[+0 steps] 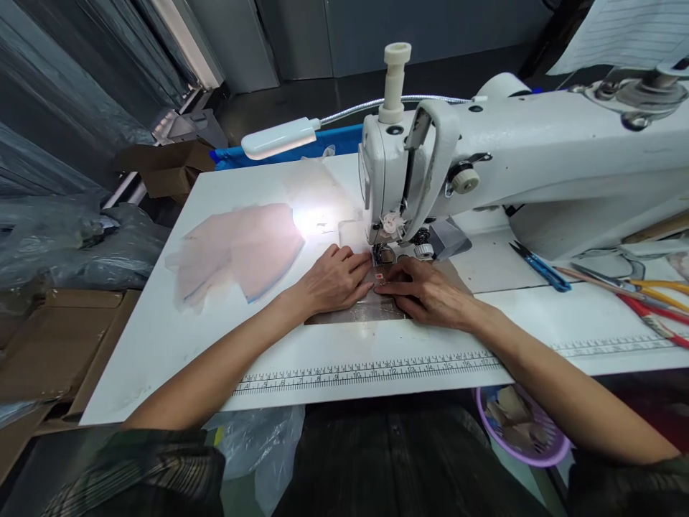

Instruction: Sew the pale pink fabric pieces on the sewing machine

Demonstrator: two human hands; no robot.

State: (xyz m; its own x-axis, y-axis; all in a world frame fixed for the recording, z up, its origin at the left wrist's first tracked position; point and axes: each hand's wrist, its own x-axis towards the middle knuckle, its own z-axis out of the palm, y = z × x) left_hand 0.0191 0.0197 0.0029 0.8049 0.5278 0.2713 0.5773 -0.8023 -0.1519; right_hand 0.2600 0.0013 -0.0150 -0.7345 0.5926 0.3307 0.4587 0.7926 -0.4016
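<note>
My left hand [334,278] lies flat on a small beige fabric piece [371,310], fingers stretched toward the needle of the white sewing machine [517,165]. My right hand [426,290] presses the same piece from the right, its fingertips pinched at a small red-and-white label [380,277] just in front of the presser foot [383,255]. Both hands sit close together under the machine head, lit by the lamp [280,138].
A stack of pale pink fabric pieces [242,251] lies on the white table [172,337] to the left. Blue thread snips [540,266], scissors and red and yellow tools [651,301] lie at the right. A purple basket [522,431] hangs below the front edge. Cardboard boxes [166,166] stand at left.
</note>
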